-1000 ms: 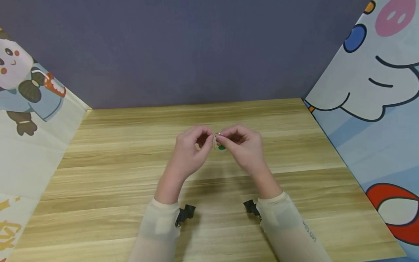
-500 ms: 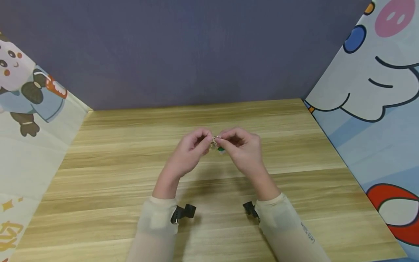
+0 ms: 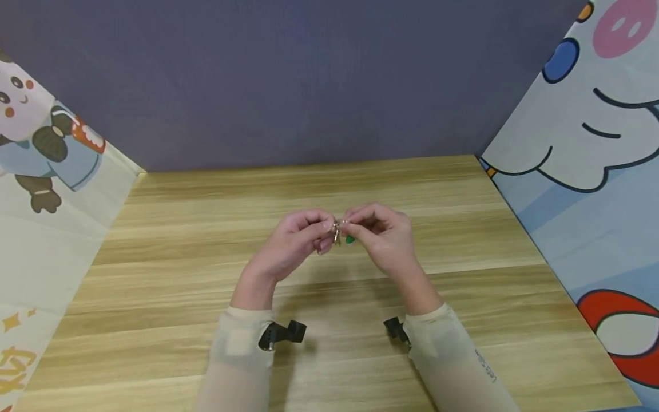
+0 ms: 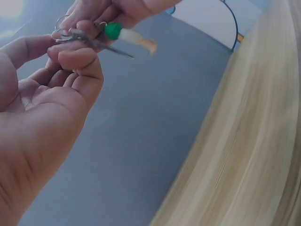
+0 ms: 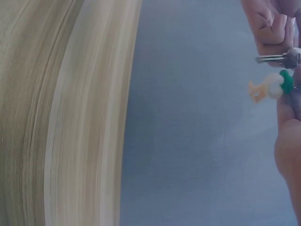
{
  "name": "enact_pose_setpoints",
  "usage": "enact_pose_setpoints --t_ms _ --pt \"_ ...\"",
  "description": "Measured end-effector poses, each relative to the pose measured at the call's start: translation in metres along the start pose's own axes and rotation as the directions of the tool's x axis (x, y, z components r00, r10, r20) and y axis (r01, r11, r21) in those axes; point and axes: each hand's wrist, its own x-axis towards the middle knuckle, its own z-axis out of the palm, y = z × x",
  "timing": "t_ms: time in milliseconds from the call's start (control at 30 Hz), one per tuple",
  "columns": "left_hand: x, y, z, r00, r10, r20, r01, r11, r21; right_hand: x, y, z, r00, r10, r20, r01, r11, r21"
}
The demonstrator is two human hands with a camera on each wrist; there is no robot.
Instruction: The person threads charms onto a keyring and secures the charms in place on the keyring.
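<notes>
Both hands meet above the middle of the table (image 3: pixel 329 320). Between thumb and fingers, my left hand (image 3: pixel 293 243) pinches metal keys (image 4: pixel 113 48), whose thin blades stick out past the fingertips. Opposite it, my right hand (image 3: pixel 383 237) pinches the thin key ring (image 4: pixel 59 22) that joins them. From this ring dangles a small charm (image 4: pixel 129 36) with a green top, a white middle and an orange end. In the right wrist view the key blades (image 5: pixel 270 59) lie just above the charm. Fingertips hide part of the ring.
A plain grey-blue panel (image 3: pixel 309 86) rises behind the table. Printed cartoon panels stand at the left (image 3: pixel 72 229) and right (image 3: pixel 556 189) sides. Black wrist cameras sit on the left (image 3: pixel 288 333) and right (image 3: pixel 396 329) sleeves.
Both hands have come slightly lower toward the person. The left hand has turned, its lower fingers now showing below the thumb, and the keys hang at a different angle.
</notes>
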Motion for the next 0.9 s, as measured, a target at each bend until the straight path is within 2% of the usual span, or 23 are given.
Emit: enact_pose_setpoints --t_ms 167,367,467,733,833,900 --pt "-0.0019 0.0029 -0.0059 1.0 0.017 0.021 -0.02 0.989 0.15 -0.0013 0.0003 -0.0019 0.999 -0.005 0.037 0.006 1.0 -0.017" --pt "-0.0038 0.0056 -0.0096 0.998 0.064 0.027 -0.069 0.949 0.308 -0.0022 0.0004 -0.0023 0.999 -0.003 0.043 0.004 1.0 -0.03" --pt "-0.0047 0.0057 -0.0091 0.997 0.074 0.027 -0.079 0.937 0.339 -0.0019 0.0006 -0.0025 0.999 -0.013 0.04 0.015 0.999 -0.043" --pt "-0.0053 0.0068 -0.0079 0.998 0.068 -0.005 -0.062 0.936 0.346 -0.0021 0.0026 -0.0024 0.994 -0.099 0.051 0.102 0.993 -0.057" --pt "-0.0055 0.0076 -0.0075 0.998 0.065 -0.01 -0.056 0.918 0.394 -0.0021 0.0037 -0.0025 0.988 -0.137 0.067 0.141 0.988 -0.059" --pt "-0.0057 0.0083 -0.0068 0.998 0.067 -0.018 -0.053 0.898 0.438 -0.002 0.0036 -0.0032 0.99 -0.121 0.076 0.125 0.991 -0.039"
